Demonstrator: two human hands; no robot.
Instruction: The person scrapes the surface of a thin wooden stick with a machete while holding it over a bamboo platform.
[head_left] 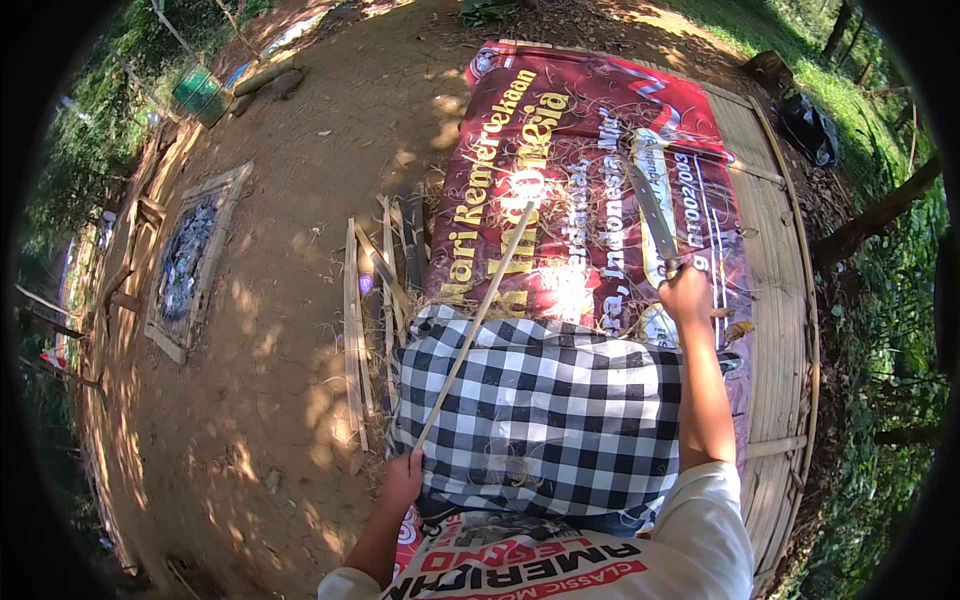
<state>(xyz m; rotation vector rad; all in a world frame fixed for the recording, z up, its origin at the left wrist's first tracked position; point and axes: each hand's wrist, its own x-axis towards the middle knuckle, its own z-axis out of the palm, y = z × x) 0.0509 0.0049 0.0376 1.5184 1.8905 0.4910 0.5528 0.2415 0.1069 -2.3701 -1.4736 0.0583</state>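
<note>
Closest in, a black-and-white checked cloth lies over the person's lap, filling the space between the two arms. The left hand sits at the cloth's lower left corner, its grip closed around the near end of a long thin bamboo strip; the strip slants up and to the right, crossing the cloth and ending over the banner beyond. The right hand is stretched farther out at the right edge of the cloth, its grip clamped on the handle of a long knife, whose blade points up and away, tilted a little to the left, well apart from the strip's far tip. Under both lies a red banner with yellow and white lettering, scattered with thin shavings, spread over a slatted bamboo platform that serves as the surface. Just left of the banner, a bundle of split bamboo pieces lies on the bare earth. Farther left, on the dirt, sits a rectangular frame holding ash, and far off near the top left stands a green bucket.
</note>
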